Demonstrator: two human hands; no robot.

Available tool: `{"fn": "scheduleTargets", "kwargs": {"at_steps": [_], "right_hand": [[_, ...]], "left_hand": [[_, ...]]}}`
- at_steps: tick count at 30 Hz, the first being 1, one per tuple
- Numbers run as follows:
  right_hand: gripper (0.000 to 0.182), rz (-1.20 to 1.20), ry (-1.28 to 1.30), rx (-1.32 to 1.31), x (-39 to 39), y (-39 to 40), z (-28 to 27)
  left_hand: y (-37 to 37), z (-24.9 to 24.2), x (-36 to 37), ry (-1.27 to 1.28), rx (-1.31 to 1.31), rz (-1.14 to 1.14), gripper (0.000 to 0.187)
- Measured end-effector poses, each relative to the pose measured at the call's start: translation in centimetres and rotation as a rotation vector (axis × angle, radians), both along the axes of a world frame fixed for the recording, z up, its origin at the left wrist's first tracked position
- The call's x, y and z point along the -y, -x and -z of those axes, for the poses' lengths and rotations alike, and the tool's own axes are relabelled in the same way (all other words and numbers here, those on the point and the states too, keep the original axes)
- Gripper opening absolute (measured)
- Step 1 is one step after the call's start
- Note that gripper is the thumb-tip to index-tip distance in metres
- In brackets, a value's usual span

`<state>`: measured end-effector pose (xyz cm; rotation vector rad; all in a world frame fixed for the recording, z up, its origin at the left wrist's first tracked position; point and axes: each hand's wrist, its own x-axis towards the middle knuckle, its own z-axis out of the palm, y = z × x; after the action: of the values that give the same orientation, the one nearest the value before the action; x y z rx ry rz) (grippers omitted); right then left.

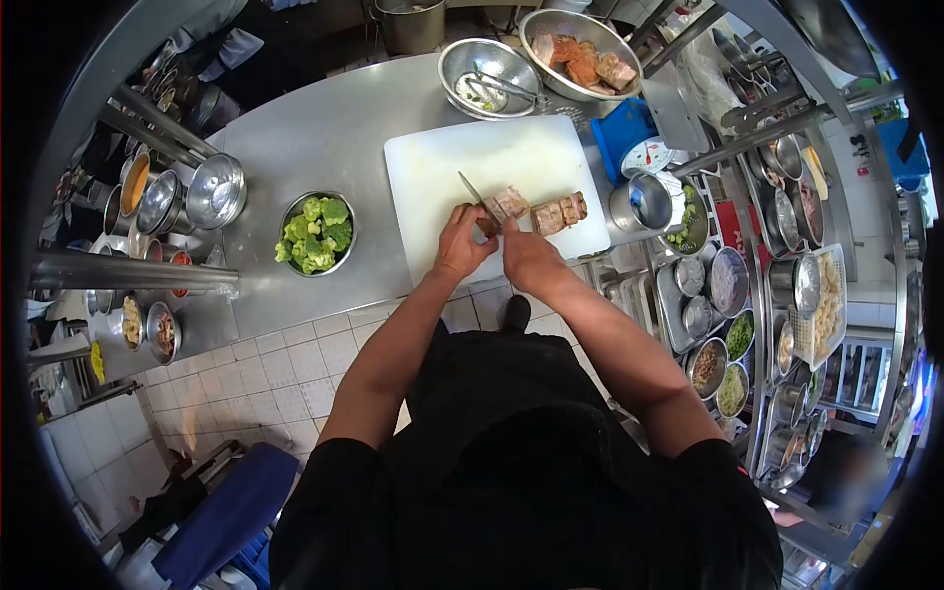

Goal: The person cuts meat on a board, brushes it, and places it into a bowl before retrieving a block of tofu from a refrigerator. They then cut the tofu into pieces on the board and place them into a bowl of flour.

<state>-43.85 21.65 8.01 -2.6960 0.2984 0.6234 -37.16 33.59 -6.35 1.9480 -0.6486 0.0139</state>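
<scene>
A white cutting board point(433, 162) lies on the steel table in front of me. My right hand point(534, 260) is closed around the handle of a kitchen knife point(468, 186), whose blade points away and to the left. My left hand point(462, 242) has its fingers bent over a piece of meat point(487, 226) beside the blade. Cut meat point(507, 203) sits just beyond the knife. Another browned block of meat, cut into slices point(559, 213), rests to the right of my right hand. The knife handle is mostly hidden by my fingers.
A bowl of broccoli point(317, 234) stands left of the board. Behind it are a metal bowl with tongs point(487, 79) and a bowl of large meat pieces point(582, 61). A blue scale point(624, 133) and a metal pot point(641, 202) flank the right edge, near shelves of ingredient bowls.
</scene>
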Motion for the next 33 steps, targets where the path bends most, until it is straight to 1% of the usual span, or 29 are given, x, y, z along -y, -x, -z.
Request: {"fn": "scheduleTargets", "kwargs": {"at_steps": [2,3,5,6,8,9,10,12,15,17,18,19,20,21,23,28,30,31,33], "right_hand": [[0.027,-0.03,-0.014,-0.009,0.3,-0.4,0.9],[0.027,-0.031,-0.009,0.002,0.4,-0.5,0.1],[0.028,0.002,0.046,-0.123,0.4,0.5,-2.6],[0.028,0.004,0.047,-0.127,0.6,0.8,-3.5],[0.028,-0.094,0.109,-0.203,0.8,1.7,-4.9],[0.028,-0.076,0.103,-0.232,0.6,1.4,-5.4],[0.028,-0.071,0.101,-0.238,0.6,1.2,-5.3],[0.035,-0.045,0.062,-0.183,0.5,0.8,-5.1],[0.035,0.005,0.027,-0.115,0.4,0.2,-4.1],[0.035,0.011,0.03,-0.12,0.5,-0.1,-3.7],[0.035,0.014,0.037,-0.124,0.4,-0.1,-3.7],[0.035,0.015,0.037,-0.124,0.3,-0.2,-3.9],[0.039,0.002,0.048,-0.128,0.2,-0.3,-4.2],[0.044,-0.01,0.057,-0.132,0.0,-0.5,-4.4],[0.042,-0.029,0.034,-0.113,0.2,-0.7,-3.2],[0.038,-0.053,0.018,-0.094,0.0,-1.2,-3.4],[0.033,-0.106,0.007,-0.054,0.4,-1.0,-3.3],[0.033,-0.106,0.009,-0.055,0.7,-0.7,-3.5],[0.036,-0.08,0.058,-0.14,1.1,0.2,-4.5]], "left_hand": [[-0.1,0.1,0.1,0.025,-0.021,-0.03,0.046],[-0.2,-0.3,0.2,0.03,-0.01,-0.03,0.046],[0.4,-0.9,0.1,0.035,-0.012,-0.023,0.044],[0.2,-1.0,0.2,0.037,-0.016,-0.021,0.044],[0.5,-0.6,0.2,0.001,-0.027,-0.021,0.044],[0.6,-0.5,0.2,0.001,-0.036,-0.018,0.044],[0.5,-0.5,0.2,0.017,-0.007,-0.025,0.046],[0.5,-0.3,0.3,0.034,0.021,-0.024,0.047],[0.7,-0.2,0.3,0.07,-0.009,-0.034,0.052],[0.8,-0.7,0.3,0.078,0.003,-0.067,0.057],[0.7,-0.7,0.3,0.077,0.002,-0.065,0.057],[0.5,-0.7,0.3,0.086,0.065,-0.047,0.057],[0.4,-0.8,0.2,0.094,0.129,-0.03,0.057],[0.4,-0.7,0.2,0.094,0.131,-0.029,0.057],[0.3,-0.5,0.2,0.046,0.128,0.003,0.053],[0.1,0.3,0.4,0.022,0.061,0.027,0.048],[0.1,0.2,0.5,0.022,0.046,0.034,0.048],[0.0,0.1,0.5,0.018,0.069,0.022,0.047],[0.1,0.1,0.6,0.018,0.085,0.009,0.047]]}}
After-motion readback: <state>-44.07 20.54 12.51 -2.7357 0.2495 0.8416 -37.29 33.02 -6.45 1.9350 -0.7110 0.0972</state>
